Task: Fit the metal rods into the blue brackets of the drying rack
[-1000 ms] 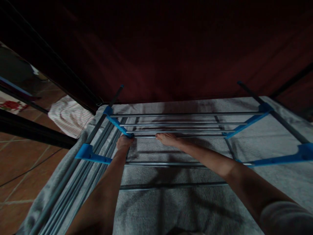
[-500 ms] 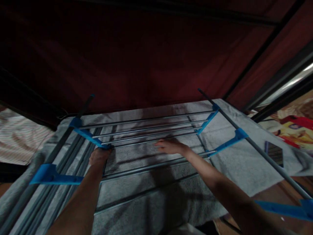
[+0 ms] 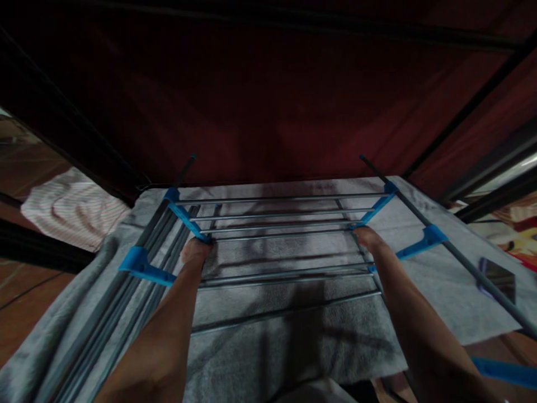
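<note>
A rack of grey metal tubes [image 3: 289, 226] with blue plastic brackets lies over a grey cloth. My left hand [image 3: 195, 251] is closed around the inner end of the far left blue bracket [image 3: 187, 219]. On the other side, my right hand [image 3: 366, 237] is closed at the lower end of the far right blue bracket [image 3: 375, 210]. The fingertips of both hands are largely hidden. Between my hands, several thin tubes run across from one bracket to the other. Nearer to me, more cross tubes [image 3: 285, 275] join the two sides.
Several loose grey tubes [image 3: 121, 313] lie at the left on the grey cloth [image 3: 251, 369]. A phone-like dark object [image 3: 498, 280] rests at the right. Dark red panels [image 3: 268, 112] stand behind. Striped cloth [image 3: 78, 207] lies at far left, a patterned cloth [image 3: 526, 238] at far right.
My right hand has moved right, from over the middle of the rack to the far right bracket, and closed there. My left hand stays at the left bracket. The view has shifted left.
</note>
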Tool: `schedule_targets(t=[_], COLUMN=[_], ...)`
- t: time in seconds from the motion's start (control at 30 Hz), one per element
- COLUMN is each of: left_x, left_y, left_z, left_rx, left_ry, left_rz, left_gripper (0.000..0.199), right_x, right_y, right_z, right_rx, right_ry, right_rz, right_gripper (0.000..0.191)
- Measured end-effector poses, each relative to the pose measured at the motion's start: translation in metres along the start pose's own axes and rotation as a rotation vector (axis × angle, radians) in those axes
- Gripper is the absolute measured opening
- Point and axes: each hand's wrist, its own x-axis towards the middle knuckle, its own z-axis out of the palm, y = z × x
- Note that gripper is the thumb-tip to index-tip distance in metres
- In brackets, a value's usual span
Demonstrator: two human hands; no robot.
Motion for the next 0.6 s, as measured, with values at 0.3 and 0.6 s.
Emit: schedule_targets(t=[0.3,0.6], left_x=[-0.007,-0.008], left_y=[0.001,0.001], left_z=[-0.001,-0.001], left_rx=[-0.017,-0.029], left_ry=[0.005,-0.01], left_rz=[-0.005,-0.035], left_gripper=[0.048,0.049], right_x=[-0.008,-0.001], right_y=[-0.06,-0.14], right_z=[0.044,0.123], right_rx=[-0.155,-0.197], right_ry=[-0.126,-0.204], right_rz=[-0.283,-0.831], right_gripper=[0.035,0.04])
